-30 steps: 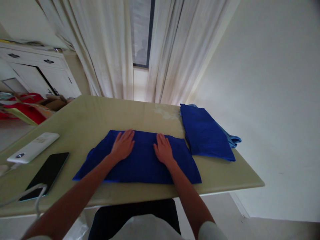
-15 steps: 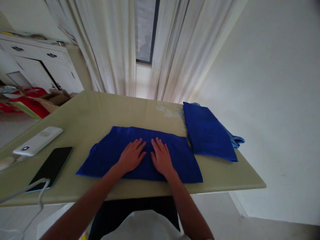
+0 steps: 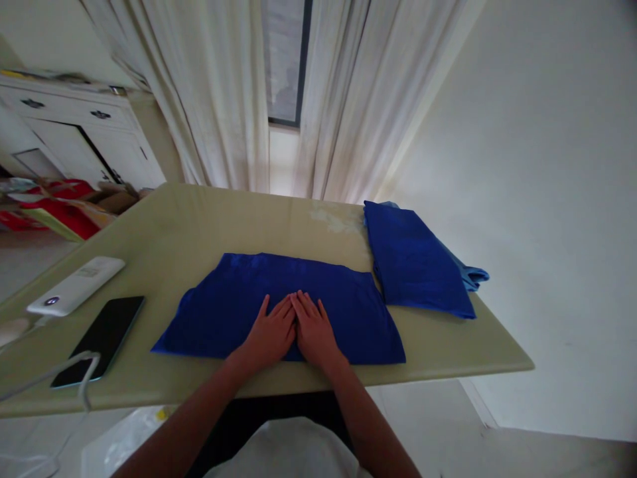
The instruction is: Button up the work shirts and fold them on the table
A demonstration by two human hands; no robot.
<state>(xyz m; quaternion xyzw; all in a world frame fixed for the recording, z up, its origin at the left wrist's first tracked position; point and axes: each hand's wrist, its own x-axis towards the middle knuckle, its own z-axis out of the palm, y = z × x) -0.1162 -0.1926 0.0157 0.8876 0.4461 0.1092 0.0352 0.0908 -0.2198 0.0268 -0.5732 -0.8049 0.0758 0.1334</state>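
A dark blue folded garment (image 3: 348, 312) lies spread along the front of the table, its exact kind not clear. My left hand (image 3: 271, 332) rests palm down on its middle, fingers stretched out. Beside it, my right hand (image 3: 313, 328) lies flat on the same cloth. The fingertips of both hands meet near the garment's centre, and neither hand grips anything. To the right, close to the garment's edge, sits a stack of folded blue clothes (image 3: 418, 265) with a lighter blue piece poking out underneath.
The pale green table (image 3: 239, 219) holds a white power bank (image 3: 79, 285) and a black phone (image 3: 102, 338) at the left. A white cable (image 3: 74, 362) hangs over the front left edge. Curtains (image 3: 213, 86) stand behind, a white wall (image 3: 537, 219) at right.
Both hands have slid toward my body and closer together over the cloth, so their fingertips now meet. The garment and the stack have stayed in place.
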